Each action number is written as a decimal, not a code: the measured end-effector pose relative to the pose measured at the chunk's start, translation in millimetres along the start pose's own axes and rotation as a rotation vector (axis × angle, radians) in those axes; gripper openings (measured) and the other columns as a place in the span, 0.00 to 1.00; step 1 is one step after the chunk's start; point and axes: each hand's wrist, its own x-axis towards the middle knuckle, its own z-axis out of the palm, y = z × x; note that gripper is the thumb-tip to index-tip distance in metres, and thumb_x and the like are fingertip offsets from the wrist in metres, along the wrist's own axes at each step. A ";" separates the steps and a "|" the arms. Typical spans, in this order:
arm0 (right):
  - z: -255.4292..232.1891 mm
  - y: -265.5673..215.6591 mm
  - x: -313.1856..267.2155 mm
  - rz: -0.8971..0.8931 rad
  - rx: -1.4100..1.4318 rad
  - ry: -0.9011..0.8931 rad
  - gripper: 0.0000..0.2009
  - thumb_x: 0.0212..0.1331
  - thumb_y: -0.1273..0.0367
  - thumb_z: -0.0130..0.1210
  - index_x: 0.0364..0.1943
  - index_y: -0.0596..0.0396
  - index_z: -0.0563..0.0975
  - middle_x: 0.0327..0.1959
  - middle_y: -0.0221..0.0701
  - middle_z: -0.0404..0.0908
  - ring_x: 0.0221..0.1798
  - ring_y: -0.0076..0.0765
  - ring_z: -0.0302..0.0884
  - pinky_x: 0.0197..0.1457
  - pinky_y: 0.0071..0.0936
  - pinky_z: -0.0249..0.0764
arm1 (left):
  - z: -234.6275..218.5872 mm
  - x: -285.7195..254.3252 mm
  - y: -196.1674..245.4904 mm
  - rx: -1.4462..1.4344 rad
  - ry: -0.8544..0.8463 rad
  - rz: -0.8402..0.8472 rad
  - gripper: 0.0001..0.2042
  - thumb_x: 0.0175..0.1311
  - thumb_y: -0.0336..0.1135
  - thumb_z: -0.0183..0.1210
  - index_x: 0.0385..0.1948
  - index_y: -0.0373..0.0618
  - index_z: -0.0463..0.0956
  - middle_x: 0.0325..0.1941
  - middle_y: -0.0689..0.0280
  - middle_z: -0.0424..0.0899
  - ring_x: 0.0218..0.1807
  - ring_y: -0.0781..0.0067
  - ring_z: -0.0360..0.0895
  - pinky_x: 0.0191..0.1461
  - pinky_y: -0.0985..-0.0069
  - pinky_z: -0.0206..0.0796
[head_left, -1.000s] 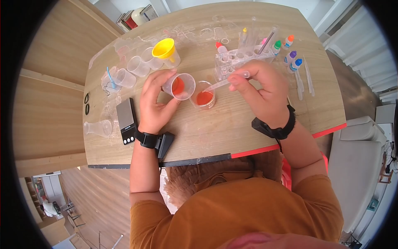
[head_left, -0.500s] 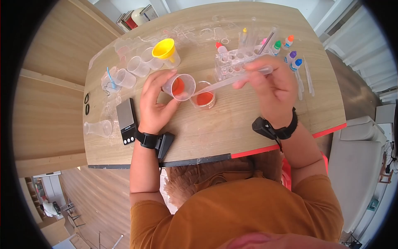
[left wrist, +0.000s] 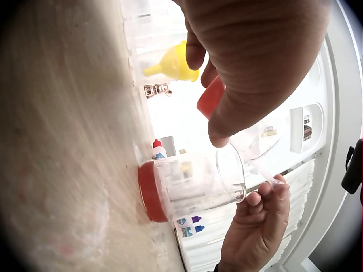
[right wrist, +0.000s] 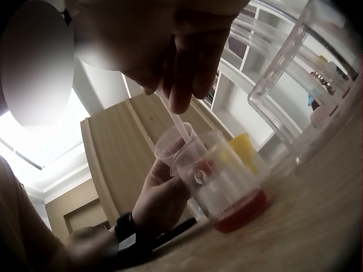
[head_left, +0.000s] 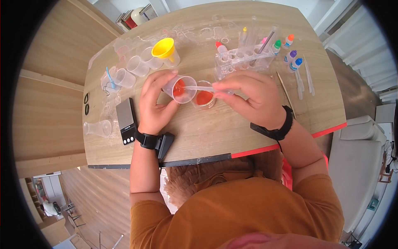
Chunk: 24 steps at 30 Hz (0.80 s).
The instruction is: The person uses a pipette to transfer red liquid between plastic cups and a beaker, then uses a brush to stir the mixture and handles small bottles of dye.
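While your left hand grips the tilted cup near the beaker and your right hand pinches the pipette reaching into that cup, overtilting could spill the red liquid.

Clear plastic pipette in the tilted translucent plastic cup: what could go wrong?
1. The left hand holds the translucent plastic cup tilted; tipping further could spill its orange-red liquid.
2. The right hand holds the clear plastic pipette close to the clear round beaker; a bump might topple it.
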 end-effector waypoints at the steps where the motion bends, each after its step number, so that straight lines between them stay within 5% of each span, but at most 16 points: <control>1: 0.2 -0.3 -0.4 0.011 0.018 0.002 0.08 0.66 0.71 0.68 0.47 0.53 0.88 0.40 0.30 0.90 0.40 0.37 0.87 0.42 0.31 0.80 | -0.1 -0.4 -0.3 0.000 -0.008 0.005 0.29 0.53 0.23 0.75 0.61 0.44 0.81 0.61 0.54 0.85 0.62 0.55 0.82 0.64 0.65 0.75; 24: 2.3 -0.3 -0.4 0.071 0.036 0.006 0.09 0.67 0.69 0.68 0.49 0.51 0.87 0.37 0.32 0.88 0.38 0.37 0.86 0.41 0.31 0.79 | 0.9 1.3 1.5 -0.010 -0.006 -0.012 0.29 0.52 0.24 0.75 0.61 0.43 0.82 0.61 0.54 0.85 0.61 0.54 0.83 0.64 0.64 0.75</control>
